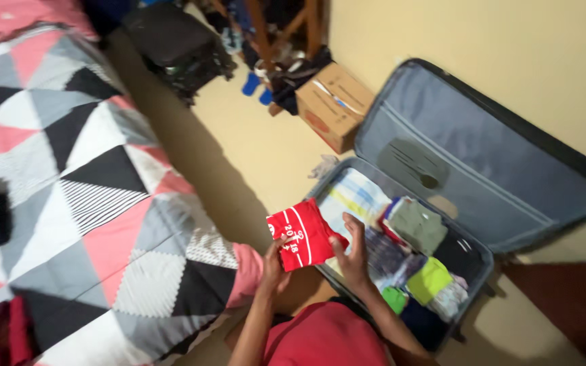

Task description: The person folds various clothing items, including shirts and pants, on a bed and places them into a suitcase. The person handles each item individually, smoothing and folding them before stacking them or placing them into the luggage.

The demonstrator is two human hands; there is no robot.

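Lap: red cloth (327,339) at the bottom edge, nearest the camera, just below the suitcase's near corner; both forearms rise from beside it.
Left hand (274,266): fingers closed on the lower left edge of the folded red garment (301,235), thumb over the front face.
Right hand (354,254): fingers pressed together along the garment's right edge, palm over the suitcase's near rim; both hands clamp the garment between them.
Garment, place: held in the air just off the near left rim of the open suitcase (347,169), partly over the floor, partly over the rim.
Garment, look: bright red, folded to a flat, roughly square packet, tilted, with thin white lines and small white print on the face.
Suitcase, inside: grey-blue shell lying open; folded clothes fill the base, with a pale striped piece (354,196) at the far end, a grey-green piece (418,227) in the middle, and a lime piece (430,279) and a green one (395,298) at the near end. Little bare base shows between them.
Suitcase, lid (469,149): propped against the cream wall behind the base, lining bare.
Open room: a strip of cream floor (239,142) runs left of the suitcase, between it and the bed.
Bed (83,190): left of that strip, patterned cover of pink, grey, black and white triangles, its edge near the left hand.
Far end: a cardboard box (334,105) stands just beyond the suitcase's far corner; a dark bag (174,41) and blue slippers (258,87) lie further off.
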